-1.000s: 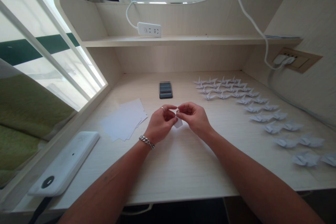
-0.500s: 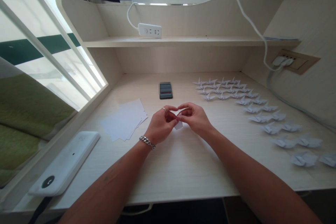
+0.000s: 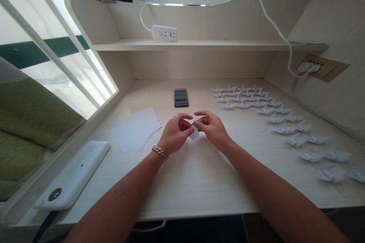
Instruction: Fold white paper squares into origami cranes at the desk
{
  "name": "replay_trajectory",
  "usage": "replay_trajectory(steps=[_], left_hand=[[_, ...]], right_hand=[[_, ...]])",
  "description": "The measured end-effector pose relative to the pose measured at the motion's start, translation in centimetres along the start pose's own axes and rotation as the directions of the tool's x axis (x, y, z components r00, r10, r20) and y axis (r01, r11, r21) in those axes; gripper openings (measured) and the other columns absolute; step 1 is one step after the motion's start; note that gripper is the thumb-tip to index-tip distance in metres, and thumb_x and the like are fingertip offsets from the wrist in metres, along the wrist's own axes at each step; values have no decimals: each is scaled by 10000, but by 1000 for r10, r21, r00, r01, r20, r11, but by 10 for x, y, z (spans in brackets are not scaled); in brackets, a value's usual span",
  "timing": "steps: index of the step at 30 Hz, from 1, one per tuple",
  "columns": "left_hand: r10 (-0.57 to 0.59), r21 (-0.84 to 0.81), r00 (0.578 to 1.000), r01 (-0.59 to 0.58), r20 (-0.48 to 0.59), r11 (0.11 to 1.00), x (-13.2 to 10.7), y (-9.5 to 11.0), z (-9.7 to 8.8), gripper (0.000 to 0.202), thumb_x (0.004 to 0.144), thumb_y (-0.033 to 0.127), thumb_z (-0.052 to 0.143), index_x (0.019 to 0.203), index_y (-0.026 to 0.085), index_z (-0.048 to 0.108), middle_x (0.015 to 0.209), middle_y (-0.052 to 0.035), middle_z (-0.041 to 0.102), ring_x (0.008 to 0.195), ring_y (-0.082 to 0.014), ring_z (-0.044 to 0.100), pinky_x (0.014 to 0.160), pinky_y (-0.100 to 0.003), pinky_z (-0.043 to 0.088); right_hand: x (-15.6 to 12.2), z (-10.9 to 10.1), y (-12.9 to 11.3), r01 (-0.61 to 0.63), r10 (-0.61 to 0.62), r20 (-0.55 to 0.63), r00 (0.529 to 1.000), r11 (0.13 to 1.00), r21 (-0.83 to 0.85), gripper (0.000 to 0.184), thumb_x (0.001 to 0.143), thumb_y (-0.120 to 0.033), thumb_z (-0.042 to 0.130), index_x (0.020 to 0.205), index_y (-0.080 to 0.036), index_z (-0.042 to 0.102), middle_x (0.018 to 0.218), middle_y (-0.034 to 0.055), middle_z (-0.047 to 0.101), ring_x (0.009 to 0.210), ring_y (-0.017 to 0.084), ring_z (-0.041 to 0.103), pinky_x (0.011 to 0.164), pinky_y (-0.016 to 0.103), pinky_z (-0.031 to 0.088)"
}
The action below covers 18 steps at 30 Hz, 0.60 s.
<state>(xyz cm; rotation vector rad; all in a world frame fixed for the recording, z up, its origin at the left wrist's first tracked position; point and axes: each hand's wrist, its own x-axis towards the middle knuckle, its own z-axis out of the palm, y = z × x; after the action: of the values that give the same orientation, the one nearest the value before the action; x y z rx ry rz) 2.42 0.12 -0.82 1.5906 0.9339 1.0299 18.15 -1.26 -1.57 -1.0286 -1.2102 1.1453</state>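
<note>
Both hands meet above the middle of the pale wooden desk (image 3: 199,174). My left hand (image 3: 174,133), with a ring and a chain bracelet, pinches a small folded piece of white paper (image 3: 194,133). My right hand (image 3: 212,127) pinches the same piece from the other side, fingers curled. Most of the paper is hidden between the fingers. A loose stack of white sheets (image 3: 137,130) lies just left of my left hand.
Several folded paper cranes (image 3: 273,118) run in rows from the back centre to the right edge. A dark phone (image 3: 181,98) lies behind the hands. A white flat device (image 3: 72,176) sits at front left. A power strip (image 3: 164,32) rests on the shelf; a wall socket (image 3: 316,66) is at right.
The hands have stayed together on the paper, with small finger shifts; the paper now shows slightly more between them. The view has drifted a little.
</note>
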Motion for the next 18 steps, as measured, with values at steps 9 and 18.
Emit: replay_trajectory(steps=[9, 18], left_hand=[[-18, -51, 1000, 17, -20, 999, 4, -4, 0, 264, 658, 196, 748, 895, 135, 648, 771, -48, 686, 719, -151, 643, 680, -273, 511], [15, 168, 995, 2, -102, 986, 5, 0, -3, 213, 754, 341, 668, 742, 128, 671, 666, -39, 665, 596, -129, 570, 566, -247, 444]], right_hand=[[1, -2, 6, 43, -42, 14, 999, 994, -103, 254, 666, -249, 733, 862, -201, 579, 696, -17, 621, 669, 151, 609, 636, 287, 476], [-2, 2, 6, -22, 33, 56, 998, 984, -179, 308, 682, -313, 742, 907, -190, 572, 698, 7, 670, 645, 162, 640, 594, 279, 501]])
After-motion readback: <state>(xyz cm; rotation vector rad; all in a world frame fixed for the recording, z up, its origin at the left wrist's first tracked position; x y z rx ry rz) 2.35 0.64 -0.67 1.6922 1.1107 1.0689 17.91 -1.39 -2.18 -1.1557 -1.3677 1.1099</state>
